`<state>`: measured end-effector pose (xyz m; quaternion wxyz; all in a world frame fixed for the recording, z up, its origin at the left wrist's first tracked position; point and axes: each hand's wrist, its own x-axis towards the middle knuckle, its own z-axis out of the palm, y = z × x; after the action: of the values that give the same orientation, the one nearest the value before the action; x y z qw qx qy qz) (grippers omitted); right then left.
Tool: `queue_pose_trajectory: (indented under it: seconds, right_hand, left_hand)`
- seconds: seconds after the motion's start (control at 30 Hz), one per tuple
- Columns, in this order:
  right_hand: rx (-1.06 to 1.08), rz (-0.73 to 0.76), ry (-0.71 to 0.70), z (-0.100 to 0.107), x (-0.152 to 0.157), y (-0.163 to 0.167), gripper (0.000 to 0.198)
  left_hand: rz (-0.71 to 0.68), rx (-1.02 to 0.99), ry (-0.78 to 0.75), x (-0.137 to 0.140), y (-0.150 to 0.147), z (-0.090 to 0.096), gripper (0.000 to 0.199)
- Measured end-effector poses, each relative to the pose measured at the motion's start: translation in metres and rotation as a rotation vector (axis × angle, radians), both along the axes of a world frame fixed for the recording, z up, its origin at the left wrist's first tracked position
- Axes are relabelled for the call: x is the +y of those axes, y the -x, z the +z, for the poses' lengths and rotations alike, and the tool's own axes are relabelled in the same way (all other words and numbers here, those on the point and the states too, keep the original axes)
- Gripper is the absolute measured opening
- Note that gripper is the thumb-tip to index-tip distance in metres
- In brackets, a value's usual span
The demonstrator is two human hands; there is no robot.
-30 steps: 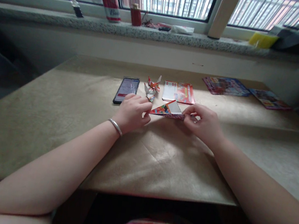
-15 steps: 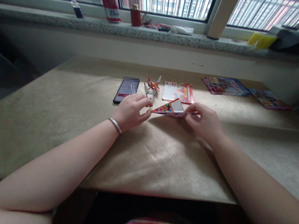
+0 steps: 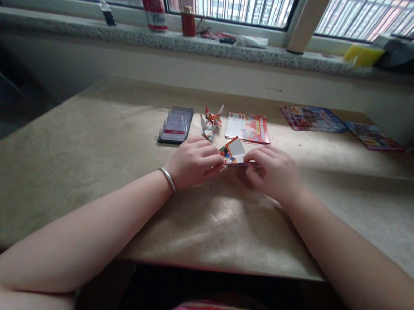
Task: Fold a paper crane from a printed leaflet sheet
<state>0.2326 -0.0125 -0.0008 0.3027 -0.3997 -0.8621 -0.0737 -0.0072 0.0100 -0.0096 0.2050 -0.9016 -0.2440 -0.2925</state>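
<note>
A folded piece of printed paper, colourful on one face and white on the other, is pinched between my two hands just above the table. My left hand is closed on its left end, fingertips over the corner. At the right end, my right hand grips the edge between thumb and fingers. Just beyond my hands are folded paper figures with pointed tips, and a stack of printed paper sheets. A smartphone lies behind my left hand, its screen lit.
The wide table has colourful printed booklets at its back right. On the stone windowsill stand a red can, a red lighter-like object and a yellow item.
My left hand has moved right and slightly nearer, closing over the paper's left tip. My right hand has shifted slightly left, and the paper has come a little closer to me.
</note>
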Motion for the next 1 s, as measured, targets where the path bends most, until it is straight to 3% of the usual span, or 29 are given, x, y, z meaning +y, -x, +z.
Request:
queue_pose_trajectory:
  seconds: [0.27,0.7,1.0]
  right_hand:
    - [-0.078,-0.058,0.050,0.000,0.001,0.000,0.015]
    - [-0.054,-0.135,0.050,0.003,0.008,-0.022,0.012]
    - [-0.056,-0.209,0.227,-0.002,0.010,-0.021,0.014]
  left_hand:
    - [0.037,0.070,0.100,0.000,0.001,0.002,0.026]
    - [0.026,0.150,0.135,0.001,0.006,0.008,0.024]
    - [-0.041,0.234,0.254,0.002,0.005,0.006,0.021]
